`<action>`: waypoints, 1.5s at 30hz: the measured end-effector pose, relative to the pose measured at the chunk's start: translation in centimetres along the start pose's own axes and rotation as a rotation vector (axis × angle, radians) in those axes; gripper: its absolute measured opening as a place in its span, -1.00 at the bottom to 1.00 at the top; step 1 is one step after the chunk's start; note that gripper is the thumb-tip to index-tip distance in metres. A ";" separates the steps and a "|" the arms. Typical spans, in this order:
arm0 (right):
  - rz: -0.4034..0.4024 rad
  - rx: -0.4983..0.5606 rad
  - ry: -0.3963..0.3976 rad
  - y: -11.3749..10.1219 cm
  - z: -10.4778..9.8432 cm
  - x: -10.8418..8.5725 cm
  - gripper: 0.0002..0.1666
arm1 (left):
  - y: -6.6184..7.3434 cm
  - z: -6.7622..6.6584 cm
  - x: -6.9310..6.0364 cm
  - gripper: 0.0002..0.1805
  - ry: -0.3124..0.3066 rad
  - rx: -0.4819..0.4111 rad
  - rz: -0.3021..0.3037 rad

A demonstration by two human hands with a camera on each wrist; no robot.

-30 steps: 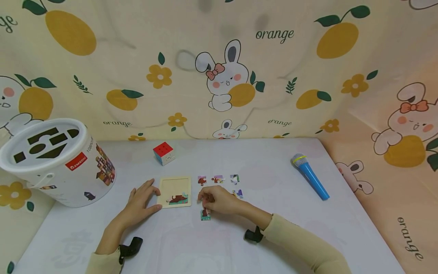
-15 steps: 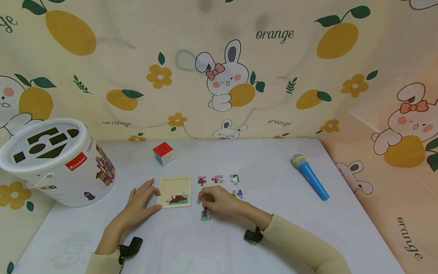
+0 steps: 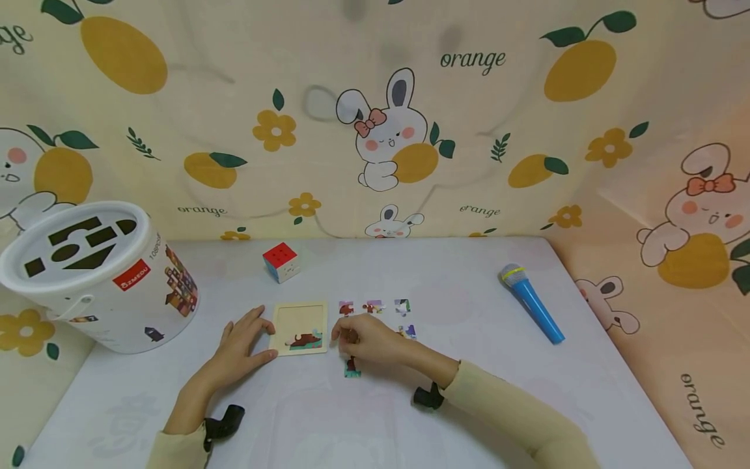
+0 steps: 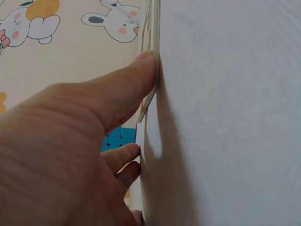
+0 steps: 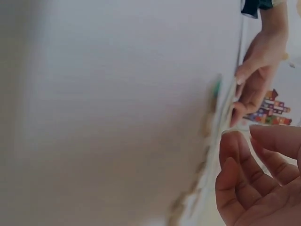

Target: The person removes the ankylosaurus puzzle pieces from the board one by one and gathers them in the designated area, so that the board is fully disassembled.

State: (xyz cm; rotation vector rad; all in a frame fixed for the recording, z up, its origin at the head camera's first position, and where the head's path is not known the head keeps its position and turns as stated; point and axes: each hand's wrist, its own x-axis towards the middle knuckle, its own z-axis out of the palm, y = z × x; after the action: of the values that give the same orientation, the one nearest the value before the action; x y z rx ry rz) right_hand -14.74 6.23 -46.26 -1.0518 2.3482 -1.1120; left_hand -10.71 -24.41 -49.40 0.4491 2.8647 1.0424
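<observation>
A square wooden jigsaw tray point(image 3: 301, 312) lies flat on the table, with a brown-and-teal picture section at its lower right. My left hand point(image 3: 239, 345) is spread beside it; the thumb and a bent finger touch its left side. In the left wrist view the thumb point(image 4: 131, 82) lies against the tray's edge. Right of the tray, my right hand point(image 3: 372, 339) hovers low over jigsaw pieces, its fingers bent. A brown patch shows between its fingertips; whether it is held is unclear. Just below lies a brown-and-teal piece point(image 3: 352, 369).
More jigsaw pieces lie in a row behind the right hand, including a brown piece point(image 3: 346, 308) and a white-and-purple one point(image 3: 402, 305). A puzzle cube point(image 3: 281, 262) stands behind the tray. A white bucket point(image 3: 117, 293) stands left, a blue toy microphone point(image 3: 532, 305) right.
My right hand and forearm have shifted slightly left, toward the tray. The left hand and the tray have stayed in place.
</observation>
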 end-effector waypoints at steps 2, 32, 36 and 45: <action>-0.016 -0.024 -0.012 -0.6 0.0 0.9 -0.82 | 0.0 0.0 0.0 -0.62 0.002 0.003 0.002; 0.037 -0.346 -0.261 -4.6 3.8 10.3 -0.54 | -0.7 0.2 0.2 -0.62 -0.020 -0.029 -0.009; 0.052 -0.385 -0.246 -4.8 4.1 10.1 -0.54 | -0.7 0.2 0.2 -0.63 -0.021 -0.030 -0.013; 0.025 -0.549 -0.227 -5.4 4.9 10.2 -0.45 | -0.5 -0.1 0.1 -0.59 -0.020 -0.017 -0.011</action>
State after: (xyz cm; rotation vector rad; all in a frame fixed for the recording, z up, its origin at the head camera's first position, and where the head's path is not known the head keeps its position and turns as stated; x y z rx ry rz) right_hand -16.19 -6.15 -45.08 -1.2377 2.5194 -0.3055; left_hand -10.94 -24.75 -49.62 0.4394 2.8359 1.0531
